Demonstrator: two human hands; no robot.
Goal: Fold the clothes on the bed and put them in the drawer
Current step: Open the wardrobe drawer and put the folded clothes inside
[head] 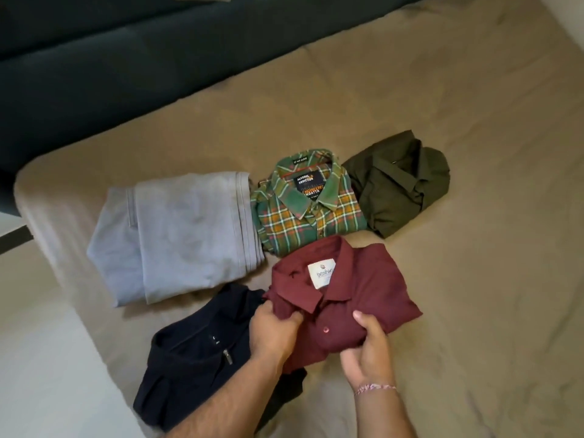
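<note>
Tan bed: both hands grip maroon shirt.

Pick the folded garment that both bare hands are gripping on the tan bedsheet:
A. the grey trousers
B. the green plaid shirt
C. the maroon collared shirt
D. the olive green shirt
C: the left hand and right hand both hold the maroon collared shirt at its near edge; the other garments lie untouched.

Bare bed sheet rightward (clothes leftward)
</note>
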